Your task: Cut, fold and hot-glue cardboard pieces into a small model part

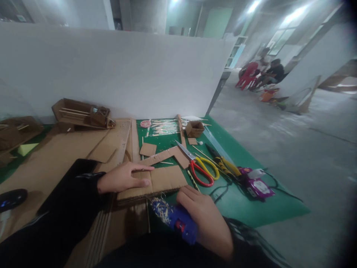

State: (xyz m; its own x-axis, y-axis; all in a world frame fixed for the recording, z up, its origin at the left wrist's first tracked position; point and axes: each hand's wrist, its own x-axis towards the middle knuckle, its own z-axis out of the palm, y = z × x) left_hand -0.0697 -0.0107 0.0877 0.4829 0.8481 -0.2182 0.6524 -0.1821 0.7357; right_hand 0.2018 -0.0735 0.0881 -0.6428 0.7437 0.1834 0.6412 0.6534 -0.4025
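My left hand [125,178] lies palm down on a folded piece of corrugated cardboard [167,178], thumb and forefinger stretched out and apart on its top face. My right hand [205,214] is closed around a blue glue gun [174,217] with a red switch; pale shavings cling to its front. The gun's nose is close to the cardboard's near edge, where thin strands show. Whether they touch is hard to tell. Right of the cardboard lie scissors [200,169] with one red and one yellow handle. An L-shaped cardboard strip [163,154] lies behind it.
Pliers [223,162] and a purple power strip [258,186] with cables lie at right on the green mat [237,208]. Wrapped sticks [166,126] and a small cardboard box [194,128] are behind. A cardboard model [82,113] stands back left. People [272,70] sit farther off.
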